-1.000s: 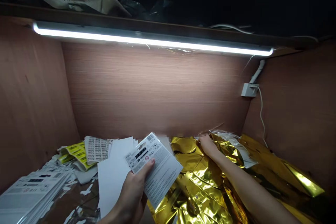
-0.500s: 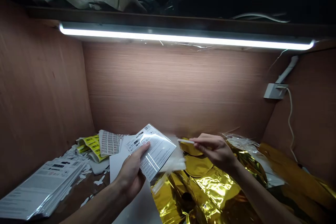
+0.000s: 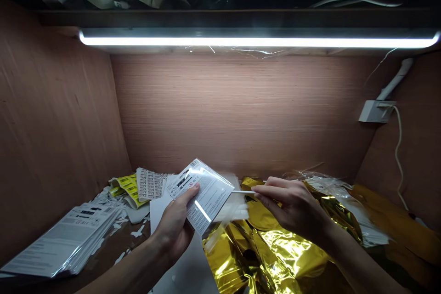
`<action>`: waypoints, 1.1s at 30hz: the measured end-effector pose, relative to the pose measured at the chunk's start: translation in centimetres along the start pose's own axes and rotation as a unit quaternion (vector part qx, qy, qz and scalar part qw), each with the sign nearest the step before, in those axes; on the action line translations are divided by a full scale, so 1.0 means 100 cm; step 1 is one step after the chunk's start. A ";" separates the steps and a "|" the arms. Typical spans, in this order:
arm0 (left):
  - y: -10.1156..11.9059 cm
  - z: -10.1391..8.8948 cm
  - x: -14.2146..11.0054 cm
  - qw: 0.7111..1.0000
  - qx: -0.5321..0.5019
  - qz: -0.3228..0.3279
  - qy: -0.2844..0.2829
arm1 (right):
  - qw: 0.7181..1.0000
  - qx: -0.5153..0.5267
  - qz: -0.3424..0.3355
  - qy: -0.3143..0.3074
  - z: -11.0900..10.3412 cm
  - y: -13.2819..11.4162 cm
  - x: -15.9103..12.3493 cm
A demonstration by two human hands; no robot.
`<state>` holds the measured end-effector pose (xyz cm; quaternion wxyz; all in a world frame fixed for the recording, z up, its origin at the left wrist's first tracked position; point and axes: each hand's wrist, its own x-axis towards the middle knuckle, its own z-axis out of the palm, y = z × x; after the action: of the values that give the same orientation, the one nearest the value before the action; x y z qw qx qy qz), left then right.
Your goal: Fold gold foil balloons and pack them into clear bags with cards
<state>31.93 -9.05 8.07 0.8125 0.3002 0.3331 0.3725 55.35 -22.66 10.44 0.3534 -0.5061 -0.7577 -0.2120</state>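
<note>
My left hand (image 3: 175, 227) grips a white printed card (image 3: 203, 193) with barcode and small text, thumb on its face; a clear plastic sleeve (image 3: 227, 213) hangs around its right side. My right hand (image 3: 292, 204) is closed in a pinch on a thin white strip (image 3: 243, 191) that points at the card's right edge. Both hands are held above crumpled gold foil (image 3: 275, 248).
A stack of sleeved printed cards (image 3: 62, 245) lies at the left. Yellow label sheets (image 3: 126, 186) and a white sticker sheet (image 3: 149, 183) sit at the back left. Wooden walls enclose the bay, a light bar (image 3: 255, 42) above. A wall box (image 3: 374, 111) with cable is at right.
My right hand left the foil pile at the back and came up to the card with a thin white strip pinched. The left hand lifted and tilted the card, with a clear sleeve around it.
</note>
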 end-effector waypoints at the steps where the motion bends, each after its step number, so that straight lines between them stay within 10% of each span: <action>1: -0.002 0.000 -0.001 1.000 -0.007 0.014 0.001 | 0.999 -0.034 -0.010 0.010 0.001 -0.002 -0.001; 14: -0.031 0.003 -0.017 0.999 -0.016 0.040 0.002 | 0.993 -0.116 -0.008 0.024 0.027 -0.018 -0.004; 23: -0.027 0.000 -0.014 0.999 -0.004 0.050 -0.012 | 0.965 0.172 0.046 -0.192 -0.024 -0.004 0.001; 33: -0.033 0.002 -0.032 0.993 0.001 -0.002 -0.117 | 0.985 0.169 -0.002 -0.044 0.008 0.001 -0.002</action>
<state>31.81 -13.44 6.81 0.8463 0.3416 0.2370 0.3330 55.20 -22.23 9.77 0.3997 -0.4461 -0.7986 -0.0586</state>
